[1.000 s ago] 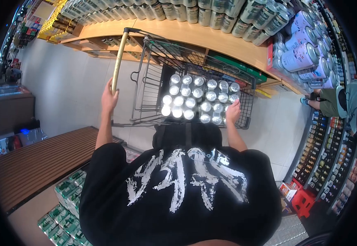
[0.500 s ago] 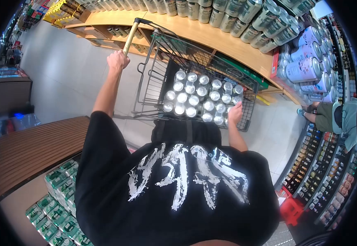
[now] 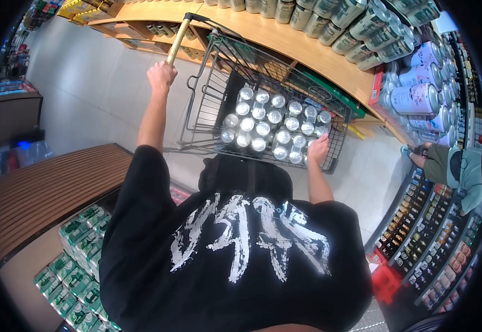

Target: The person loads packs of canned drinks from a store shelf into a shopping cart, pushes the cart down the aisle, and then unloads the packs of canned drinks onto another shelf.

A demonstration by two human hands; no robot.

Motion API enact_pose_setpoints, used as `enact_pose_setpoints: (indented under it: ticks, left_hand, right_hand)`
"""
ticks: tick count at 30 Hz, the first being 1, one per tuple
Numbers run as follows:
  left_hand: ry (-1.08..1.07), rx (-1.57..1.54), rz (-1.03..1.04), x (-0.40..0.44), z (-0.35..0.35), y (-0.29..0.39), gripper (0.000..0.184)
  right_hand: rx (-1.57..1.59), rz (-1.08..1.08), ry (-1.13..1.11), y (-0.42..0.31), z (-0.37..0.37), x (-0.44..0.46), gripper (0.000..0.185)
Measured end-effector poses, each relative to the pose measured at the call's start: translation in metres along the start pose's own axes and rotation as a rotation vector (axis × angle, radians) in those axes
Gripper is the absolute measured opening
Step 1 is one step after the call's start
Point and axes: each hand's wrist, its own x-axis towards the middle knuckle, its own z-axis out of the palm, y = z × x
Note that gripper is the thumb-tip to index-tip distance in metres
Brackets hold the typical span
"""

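Note:
My left hand (image 3: 161, 76) is closed around the handle (image 3: 178, 44) of a black wire shopping cart (image 3: 199, 119). Inside the cart's basket, packs of silver-topped cans (image 3: 260, 129) stand upright, several cans to each, side by side. At the right end of these cans is my right hand (image 3: 318, 149), its fingers bent together against the edge of the end pack. My palm hides part of that grip. The cart stands close alongside a wooden display shelf (image 3: 313, 61).
Rows of cans (image 3: 343, 41) line the shelf, with purple-and-white cans (image 3: 415, 99) at its right end. Green can packs (image 3: 77, 276) are stacked behind left, near a slatted brown counter (image 3: 58, 193). A person (image 3: 462, 171) stands far right by bottle shelves (image 3: 412, 221). A red object (image 3: 386, 279) is lower right.
My left hand has shifted slightly right and up in the picture. The cans, near the cart's handle end most of all, appear a little higher. Both hands keep their holds.

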Motion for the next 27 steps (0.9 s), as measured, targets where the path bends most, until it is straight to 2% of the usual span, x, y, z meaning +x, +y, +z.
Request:
enact_pose_setpoints:
  ticks: [4, 7, 10, 11, 14, 15, 18, 19, 22, 23, 26, 27]
  left_hand:
    - [-0.045, -0.024, 0.027, 0.003, 0.001, 0.001, 0.027]
    - [-0.018, -0.108, 0.135, 0.002, -0.004, 0.008, 0.045]
    - [0.176, -0.179, 0.413, -0.006, -0.014, 0.013, 0.065]
    - [0.075, -0.087, 0.442, -0.01, -0.024, 0.018, 0.062]
    - [0.207, -0.012, 0.582, -0.001, -0.003, 0.014, 0.047]
    - [0.15, -0.014, 0.568, 0.004, 0.0, 0.005, 0.034]
    - [0.083, 0.066, 0.704, 0.005, -0.005, 0.003, 0.033]
    - [0.143, -0.011, 0.726, 0.005, -0.003, 0.003, 0.023]
    - [-0.102, 0.084, 0.854, 0.01, -0.003, 0.003, 0.01]
    - [-0.178, 0.164, 0.84, 0.012, -0.003, 0.006, 0.014]
    - [-0.228, 0.176, 0.841, 0.016, -0.006, 0.008, 0.024]
    - [-0.095, 0.135, 0.873, 0.016, 0.005, 0.005, 0.027]
  right_hand:
    - [-0.01, -0.003, 0.015, 0.0, 0.002, 0.001, 0.052]
    - [-0.03, 0.0, 0.017, -0.002, 0.0, 0.0, 0.051]
    - [-0.023, 0.002, 0.004, 0.001, -0.003, -0.002, 0.052]
    - [-0.01, 0.013, 0.003, 0.0, -0.004, 0.0, 0.053]
    - [-0.024, 0.052, -0.015, -0.004, -0.01, 0.004, 0.054]
    - [-0.033, 0.066, -0.014, -0.015, -0.007, -0.005, 0.054]
    - [-0.044, 0.069, -0.011, -0.01, -0.004, -0.003, 0.054]
    - [-0.054, 0.059, -0.007, -0.007, -0.002, 0.0, 0.054]
    - [-0.055, 0.065, -0.011, -0.009, 0.001, -0.003, 0.053]
    - [-0.056, 0.071, -0.023, -0.007, 0.0, -0.003, 0.053]
    - [-0.061, 0.108, -0.046, -0.007, 0.0, 0.0, 0.054]
    - [-0.062, 0.119, -0.045, -0.008, -0.001, 0.0, 0.054]
